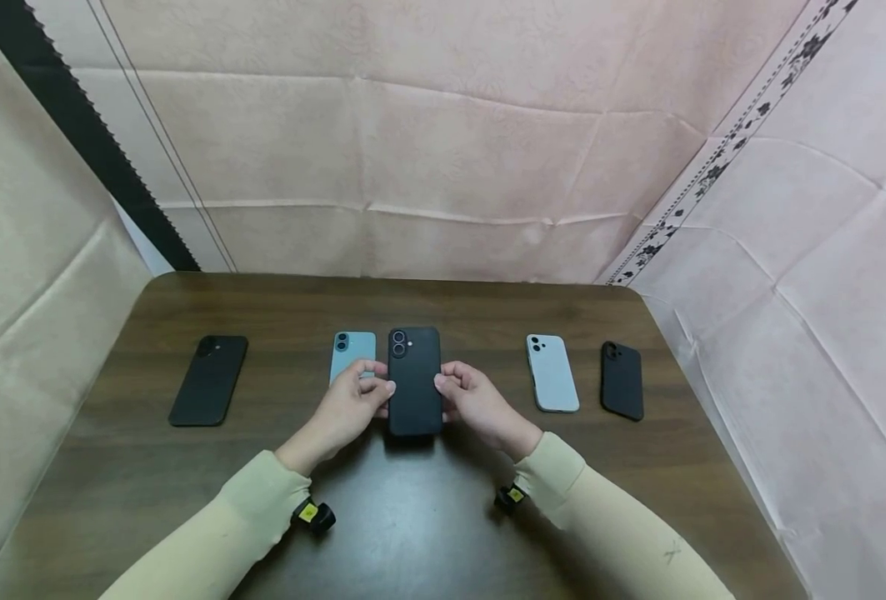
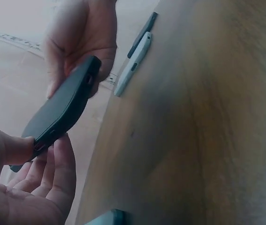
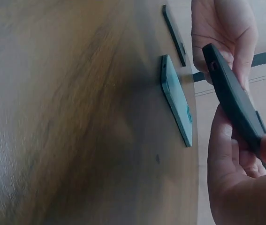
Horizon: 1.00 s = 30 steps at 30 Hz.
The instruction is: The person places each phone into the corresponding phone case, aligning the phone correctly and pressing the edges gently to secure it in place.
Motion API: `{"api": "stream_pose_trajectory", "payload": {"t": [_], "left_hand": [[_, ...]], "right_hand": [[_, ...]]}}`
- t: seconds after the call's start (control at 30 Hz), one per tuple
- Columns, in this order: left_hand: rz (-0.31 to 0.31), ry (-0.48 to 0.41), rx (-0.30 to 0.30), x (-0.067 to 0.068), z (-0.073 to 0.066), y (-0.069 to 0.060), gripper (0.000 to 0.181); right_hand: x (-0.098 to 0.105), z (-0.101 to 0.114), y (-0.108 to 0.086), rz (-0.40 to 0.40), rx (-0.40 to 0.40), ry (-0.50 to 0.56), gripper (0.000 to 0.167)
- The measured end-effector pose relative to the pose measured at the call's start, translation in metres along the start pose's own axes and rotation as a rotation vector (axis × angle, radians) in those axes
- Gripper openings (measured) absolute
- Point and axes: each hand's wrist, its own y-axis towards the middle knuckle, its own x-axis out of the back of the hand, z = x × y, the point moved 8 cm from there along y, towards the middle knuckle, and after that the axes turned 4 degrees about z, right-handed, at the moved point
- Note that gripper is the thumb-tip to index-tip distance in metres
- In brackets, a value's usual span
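Note:
Both hands hold a black phone (image 1: 415,387) off the table, its back and two camera lenses facing up in the head view. My left hand (image 1: 347,408) grips its left edge, thumb on the back and fingers underneath. On the right edge, my right hand (image 1: 485,410) pinches it the same way. The left wrist view shows the phone (image 2: 62,105) tilted between the two hands, with small cutouts along its rim, as of a case. A light blue phone (image 1: 353,346) lies on the table just behind the left hand, which partly covers it.
A black phone (image 1: 208,382) lies at the left of the brown wooden table (image 1: 300,304). Toward the right lie a pale blue phone (image 1: 553,375) and a smaller black phone or case (image 1: 622,381). Cloth sheets (image 1: 382,150) hang behind and beside the table.

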Motion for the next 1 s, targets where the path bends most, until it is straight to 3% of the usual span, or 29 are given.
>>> {"api": "stream_pose_trajectory", "payload": {"t": [0.13, 0.33, 0.43, 0.67, 1.0], "left_hand": [[-0.014, 0.001, -0.001, 0.001, 0.005, 0.001, 0.03], [-0.021, 0.058, -0.028, -0.004, 0.006, -0.001, 0.025], [-0.03, 0.113, -0.023, -0.007, 0.007, -0.002, 0.024], [-0.026, 0.332, 0.003, -0.019, 0.011, -0.002, 0.033], [-0.056, 0.454, -0.03, -0.026, 0.003, 0.0, 0.03]], "right_hand": [[0.001, 0.0, 0.0, -0.006, 0.01, -0.05, 0.027], [0.007, 0.001, -0.003, -0.091, 0.015, -0.173, 0.025], [0.009, 0.0, -0.004, -0.119, -0.004, -0.171, 0.027], [0.013, -0.005, -0.006, -0.141, -0.05, -0.202, 0.02], [0.017, -0.01, -0.008, -0.148, -0.068, -0.163, 0.019]]}}
